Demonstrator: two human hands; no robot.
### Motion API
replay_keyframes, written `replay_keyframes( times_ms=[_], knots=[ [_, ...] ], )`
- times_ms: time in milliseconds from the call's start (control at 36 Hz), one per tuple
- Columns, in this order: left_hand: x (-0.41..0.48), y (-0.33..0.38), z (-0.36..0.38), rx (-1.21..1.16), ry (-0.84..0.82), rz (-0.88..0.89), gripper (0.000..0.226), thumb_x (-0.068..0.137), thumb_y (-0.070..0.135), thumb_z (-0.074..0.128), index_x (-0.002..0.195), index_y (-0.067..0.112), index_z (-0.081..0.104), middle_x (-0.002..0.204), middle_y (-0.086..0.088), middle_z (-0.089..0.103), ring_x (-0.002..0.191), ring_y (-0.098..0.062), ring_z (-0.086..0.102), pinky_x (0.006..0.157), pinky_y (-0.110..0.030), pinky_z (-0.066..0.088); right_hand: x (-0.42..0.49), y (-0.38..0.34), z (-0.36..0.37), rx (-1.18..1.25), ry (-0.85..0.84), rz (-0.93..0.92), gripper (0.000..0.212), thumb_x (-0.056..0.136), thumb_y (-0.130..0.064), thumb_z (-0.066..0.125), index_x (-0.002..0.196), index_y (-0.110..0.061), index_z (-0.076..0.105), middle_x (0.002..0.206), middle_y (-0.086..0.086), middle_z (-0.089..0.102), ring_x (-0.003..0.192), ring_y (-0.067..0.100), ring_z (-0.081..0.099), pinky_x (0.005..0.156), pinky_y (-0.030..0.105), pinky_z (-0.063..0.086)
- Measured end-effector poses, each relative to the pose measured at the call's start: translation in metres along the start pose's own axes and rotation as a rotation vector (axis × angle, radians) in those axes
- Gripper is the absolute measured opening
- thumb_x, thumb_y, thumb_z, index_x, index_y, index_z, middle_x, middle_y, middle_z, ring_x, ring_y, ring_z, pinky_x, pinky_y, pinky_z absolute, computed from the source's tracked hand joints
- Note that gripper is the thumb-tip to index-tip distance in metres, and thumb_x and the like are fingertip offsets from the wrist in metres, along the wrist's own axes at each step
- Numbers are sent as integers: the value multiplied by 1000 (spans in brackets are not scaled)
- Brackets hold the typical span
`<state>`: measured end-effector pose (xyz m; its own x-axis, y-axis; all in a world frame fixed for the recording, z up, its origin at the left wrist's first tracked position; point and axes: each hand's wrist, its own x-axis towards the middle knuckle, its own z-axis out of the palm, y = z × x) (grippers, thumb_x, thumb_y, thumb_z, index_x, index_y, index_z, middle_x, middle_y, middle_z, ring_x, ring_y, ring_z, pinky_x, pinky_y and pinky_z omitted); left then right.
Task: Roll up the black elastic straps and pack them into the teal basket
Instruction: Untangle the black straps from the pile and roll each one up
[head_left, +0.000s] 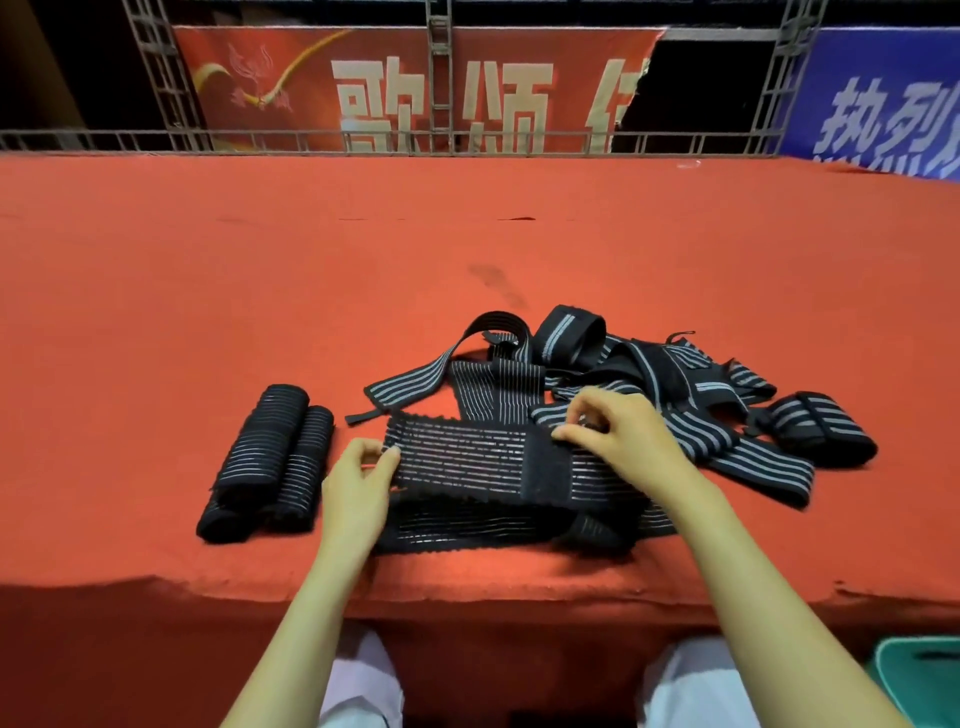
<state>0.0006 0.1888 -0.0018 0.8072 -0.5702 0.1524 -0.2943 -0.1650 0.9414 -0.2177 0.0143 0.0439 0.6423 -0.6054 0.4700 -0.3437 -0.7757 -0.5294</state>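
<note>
Strap (483, 467) is lying flat at 6 o'clock on the table (467, 234); likely soft, stretchy and light. Left hand (358, 483) is pinching its 9 o'clock end, right hand (613, 431) is pinching the far edge. Grab the end and keep tension while rolling. Basket (919, 675) is sitting at 5 o'clock.

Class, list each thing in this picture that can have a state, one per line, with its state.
wide strap: unrolled, held by both hands.
left hand: pinches the wide strap's left end.
right hand: pinches its upper edge.
two rolled straps: rolled, side by side.
strap pile: loose, tangled, unrolled.
teal basket: mostly out of frame, contents hidden.
</note>
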Motion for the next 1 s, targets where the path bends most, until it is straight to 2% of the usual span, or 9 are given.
replay_keyframes(
  times_ms=[83,167,278,361,500,694,750,889,1000],
  knots=[
    [-8,-10,7,240,28,46,10,91,18,59,86,10,58,86,-5,64,88,-26,59,70,-28,33,-13,15,13,-195,-97,-101,22,76,-37,76,72,-28,56,54,-21,41,54,-2,37,67,28,29],
    [-15,-21,10,350,18,27,8,92,18,58,88,11,56,93,-11,67,93,-31,60,71,-33,34,-27,30,18,-227,-146,-80,25,77,-48,72,78,-25,61,60,-21,45,62,2,44,69,28,30],
    [-18,-34,9,407,2,12,7,90,16,59,87,12,54,87,-9,64,92,-35,60,74,-37,39,-36,36,13,-297,-150,-64,52,70,-73,52,86,-25,63,71,-20,47,73,8,50,73,30,33],
    [-19,-34,10,413,36,39,9,92,16,56,86,13,50,86,-9,63,89,-37,59,75,-41,41,-35,33,4,-312,-203,-25,47,70,-64,70,92,-23,65,75,-21,41,82,7,40,82,31,32],
    [-20,-30,10,354,95,56,8,93,15,54,87,10,50,89,-10,63,89,-35,58,74,-39,39,-32,36,-8,-190,-409,82,39,69,-54,76,82,-21,59,84,-6,52,87,12,42,77,29,37],
    [-22,-26,6,261,94,33,9,94,12,53,95,3,53,95,-17,63,93,-32,57,77,-33,36,-32,30,-11,308,-63,228,31,75,-39,78,71,-20,53,68,-1,50,67,9,43,65,33,34],
    [-20,-25,5,240,100,27,12,94,12,54,98,1,55,96,-16,62,93,-29,56,77,-31,34,-29,33,-10,167,-13,215,35,72,-44,78,71,-22,52,64,0,53,66,15,48,66,34,37],
    [-18,-23,6,214,100,18,9,93,14,54,94,5,53,88,-9,59,87,-27,53,74,-29,32,-20,41,-12,-565,134,-39,39,70,-59,72,69,-22,61,67,-7,61,75,21,57,79,38,28],
    [-16,-31,1,225,126,-35,9,93,12,52,95,3,52,93,-13,59,91,-29,53,79,-35,35,-20,49,-23,-668,78,-7,44,69,-68,64,66,-26,55,65,-13,53,79,15,45,81,35,21]
  ],
)
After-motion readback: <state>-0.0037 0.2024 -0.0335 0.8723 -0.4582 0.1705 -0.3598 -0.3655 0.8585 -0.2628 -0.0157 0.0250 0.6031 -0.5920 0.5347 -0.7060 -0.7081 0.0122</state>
